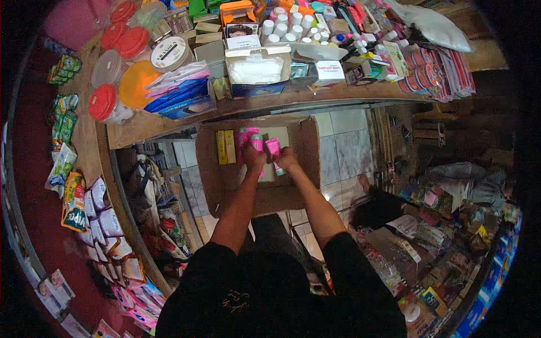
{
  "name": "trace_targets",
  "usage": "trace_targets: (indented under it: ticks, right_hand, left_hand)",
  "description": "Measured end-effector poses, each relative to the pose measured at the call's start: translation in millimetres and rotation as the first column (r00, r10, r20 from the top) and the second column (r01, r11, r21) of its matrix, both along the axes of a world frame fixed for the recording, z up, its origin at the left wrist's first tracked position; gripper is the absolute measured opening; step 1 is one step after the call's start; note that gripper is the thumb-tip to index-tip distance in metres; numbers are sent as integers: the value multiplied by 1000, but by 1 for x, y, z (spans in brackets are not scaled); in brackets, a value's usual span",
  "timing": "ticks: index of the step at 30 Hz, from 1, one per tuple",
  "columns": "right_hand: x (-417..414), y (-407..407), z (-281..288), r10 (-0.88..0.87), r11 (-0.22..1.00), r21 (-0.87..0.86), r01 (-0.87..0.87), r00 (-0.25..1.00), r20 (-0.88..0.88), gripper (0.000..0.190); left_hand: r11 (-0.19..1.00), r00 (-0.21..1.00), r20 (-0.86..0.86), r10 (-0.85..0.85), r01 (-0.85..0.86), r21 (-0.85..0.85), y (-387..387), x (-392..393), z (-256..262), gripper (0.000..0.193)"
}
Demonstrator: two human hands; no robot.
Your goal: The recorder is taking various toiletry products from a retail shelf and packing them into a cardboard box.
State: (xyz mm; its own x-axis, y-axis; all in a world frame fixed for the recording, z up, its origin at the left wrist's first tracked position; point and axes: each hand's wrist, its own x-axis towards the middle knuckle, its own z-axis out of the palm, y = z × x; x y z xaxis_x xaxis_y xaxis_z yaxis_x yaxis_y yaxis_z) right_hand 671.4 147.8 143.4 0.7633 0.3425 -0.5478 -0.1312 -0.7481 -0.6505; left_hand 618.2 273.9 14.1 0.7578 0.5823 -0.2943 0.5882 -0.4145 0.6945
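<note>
Both hands reach into an open cardboard box [262, 203] below the table's edge. My left hand [255, 158] grips a pink tube with a pale green cap [257, 143]. In my right hand [287, 159] is another pink tube [273, 146], tilted, with a pale green cap at its lower end. More pink tubes [241, 141] lie in the box just left of my left hand, partly hidden by it. Two yellow boxes [225, 147] stand side by side against the box's left part. My fingers cover parts of the tubes they hold.
A wooden table [169, 126] beyond the box bears lidded plastic jars [132, 42], an open box of white tissues or masks [257, 71] and white-capped bottles [280, 30]. Pouches [76, 203] line the left side. Packaged goods [427, 228] crowd the lower right. Tiled floor [348, 156] shows beside the box.
</note>
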Motion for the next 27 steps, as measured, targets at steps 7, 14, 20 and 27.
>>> trace_targets:
  ticks: [7,14,20,27]
  right_hand:
    - [19,-21,-76,5,963,-270,9,999,52,46]
    - [20,-108,-167,-182,976,-57,208,936,301,41]
    - [23,62,-150,6,995,-98,7,991,131,51]
    - [33,-42,-351,-315,945,103,309,786,531,37]
  left_hand:
    - [997,986,-169,8,4,71,-37,16,-25,48]
    - [989,983,-109,-145,141,-52,-107,58,12,39]
    - [980,889,415,194,-160,-115,23,8,-98,53]
    - [953,999,34,-17,6,304,-68,45,-43,53]
